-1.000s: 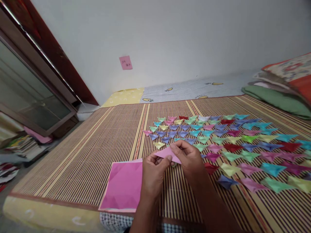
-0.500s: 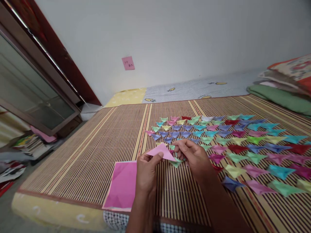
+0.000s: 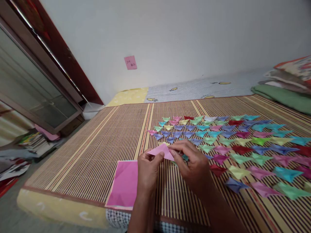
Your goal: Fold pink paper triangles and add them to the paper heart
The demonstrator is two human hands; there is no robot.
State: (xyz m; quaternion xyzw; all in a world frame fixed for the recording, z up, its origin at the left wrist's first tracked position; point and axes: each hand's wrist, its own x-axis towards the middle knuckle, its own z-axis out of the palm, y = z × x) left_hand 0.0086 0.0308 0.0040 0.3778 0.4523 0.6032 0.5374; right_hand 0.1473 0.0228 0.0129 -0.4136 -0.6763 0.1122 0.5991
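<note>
Head view: pale-pink folded paper triangle (image 3: 163, 148) above the brown-striped mat (image 3: 97, 155), long axis running left to right; left hand (image 3: 148, 171) pinches it thumb-on-top, right hand (image 3: 195, 161) closes fingertips on its right side, both touching

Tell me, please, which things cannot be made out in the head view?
All in the head view:
Back of the folded pink paper: turned away; left hand and right hand cover parts.
Magenta square paper: right side hidden by the left hand.
Pink wall note: writing too small and blurred.
Floral cushion: cut off by the right edge.
</note>
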